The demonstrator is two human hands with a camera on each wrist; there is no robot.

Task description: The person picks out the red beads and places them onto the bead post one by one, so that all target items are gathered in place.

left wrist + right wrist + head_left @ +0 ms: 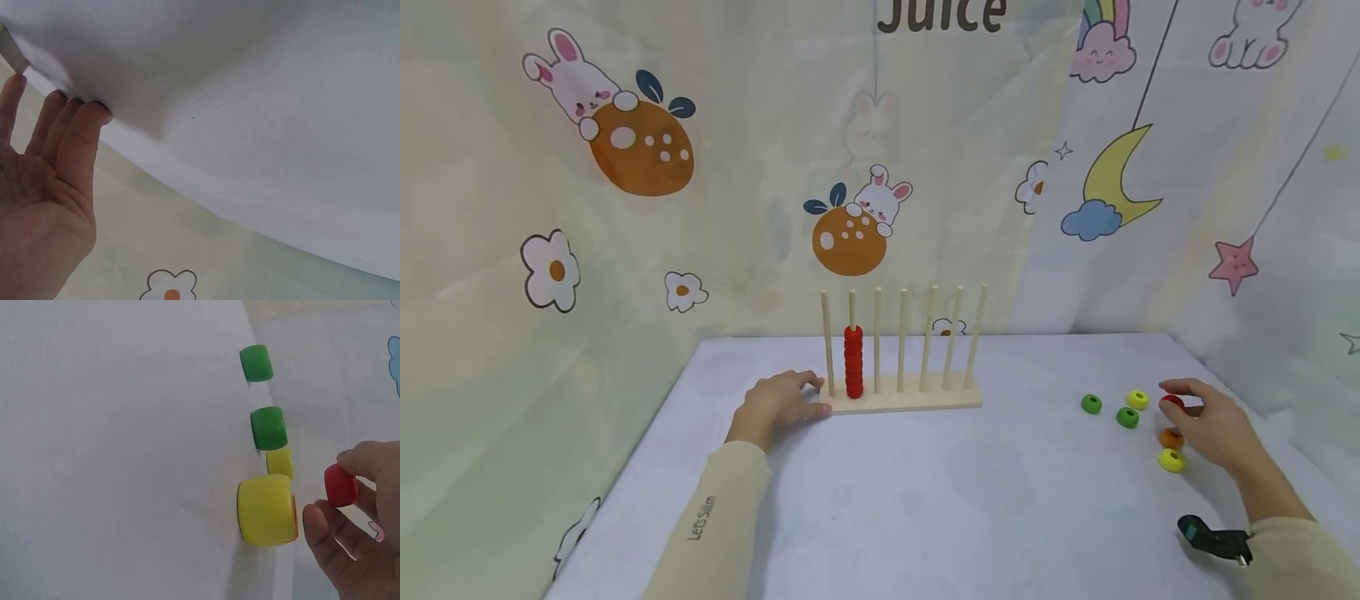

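A wooden peg stand (902,400) with several upright pegs stands at the table's middle back. Several red beads (853,362) are stacked on its second peg from the left. My left hand (778,400) holds the left end of the stand's base, thumb at the front corner and fingers behind. In the left wrist view only a corner of the wood (11,51) shows by a fingertip. Over at the right, my right hand (1213,425) pinches a red bead (340,485) between thumb and fingers. Near it lie an orange bead (1171,438) and a yellow bead (1172,460).
Two green beads (1091,404) and another yellow bead (1137,400) lie left of my right hand. A black strap-like object (1213,540) sits at the right wrist. A printed curtain (737,167) hangs behind the white table (887,500).
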